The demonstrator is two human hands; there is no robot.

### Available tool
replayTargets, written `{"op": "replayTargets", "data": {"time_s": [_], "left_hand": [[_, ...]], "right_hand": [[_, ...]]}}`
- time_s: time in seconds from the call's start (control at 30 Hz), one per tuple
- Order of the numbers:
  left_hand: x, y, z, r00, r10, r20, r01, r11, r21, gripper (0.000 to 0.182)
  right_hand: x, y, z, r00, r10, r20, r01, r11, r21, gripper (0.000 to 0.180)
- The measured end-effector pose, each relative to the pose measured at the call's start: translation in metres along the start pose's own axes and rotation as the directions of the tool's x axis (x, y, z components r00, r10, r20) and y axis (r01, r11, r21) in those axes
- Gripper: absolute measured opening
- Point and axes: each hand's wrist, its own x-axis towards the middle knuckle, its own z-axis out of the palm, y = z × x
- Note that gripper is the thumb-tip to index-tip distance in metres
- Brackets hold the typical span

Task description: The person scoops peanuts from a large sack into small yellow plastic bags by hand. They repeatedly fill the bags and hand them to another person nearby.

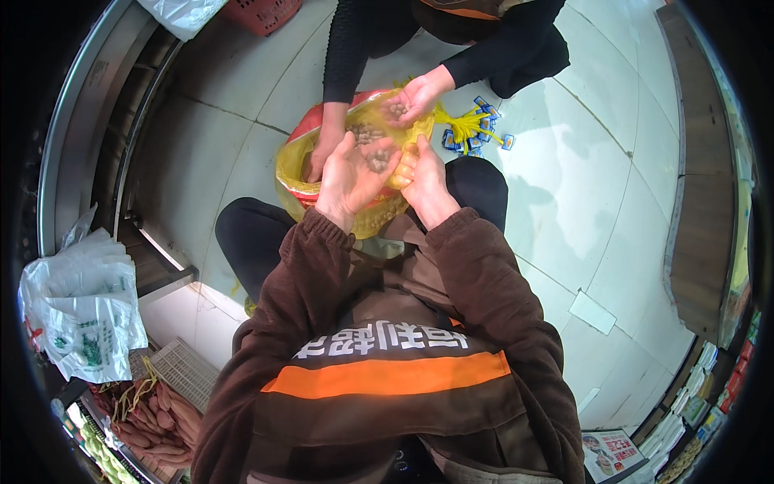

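Observation:
My left hand (349, 176) is palm up with a few small pale brown, nut-like pieces (378, 160) in its cupped fingers. Beside it, my right hand (428, 181) grips the rim of a yellow mesh bag (289, 172), its fingers partly behind the mesh. The mesh lies around a red sack (308, 121) that stands between my knees, and more of the pieces show inside. Across from me, a person has one hand (323, 148) down in the sack. That person's other hand (417, 97) is palm up, holding similar pieces.
A bundle of yellow mesh strips with blue tags (468, 130) lies on the tiled floor (562, 199), right of the sack. Shelving (84, 121) and white plastic bags (91, 302) stand at left, above a crate of reddish root vegetables (160, 423). A red basket (266, 15) is at top.

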Motion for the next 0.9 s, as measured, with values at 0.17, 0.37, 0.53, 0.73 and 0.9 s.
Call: {"op": "replayTargets", "data": {"time_s": [0.17, 0.37, 0.53, 0.73, 0.9], "left_hand": [[-0.003, -0.003, -0.010, 1.000, -0.009, -0.014, 0.012, 0.962, 0.273, 0.035], [0.001, -0.019, -0.023, 0.997, -0.073, -0.030, 0.077, 0.803, 0.591, 0.021], [0.015, -0.021, -0.028, 0.985, -0.018, -0.169, 0.123, 0.758, 0.641, 0.023], [0.007, -0.024, -0.011, 0.969, 0.245, 0.034, -0.011, -0.092, 0.996, 0.015], [-0.027, -0.001, 0.003, 0.883, 0.062, 0.465, -0.398, -0.424, 0.814, 0.022]], "right_hand": [[0.002, 0.004, -0.007, 0.996, -0.082, -0.020, 0.079, 0.987, -0.141, 0.023], [-0.013, 0.021, -0.010, 0.793, -0.556, 0.250, 0.602, 0.650, -0.464, 0.018], [-0.034, 0.040, -0.010, 0.695, -0.581, 0.422, 0.717, 0.599, -0.357, 0.017], [-0.051, 0.034, -0.009, 0.905, -0.379, 0.193, 0.410, 0.898, -0.161, 0.018], [-0.058, 0.009, -0.011, 0.913, -0.358, 0.196, 0.382, 0.919, -0.099, 0.018]]}}
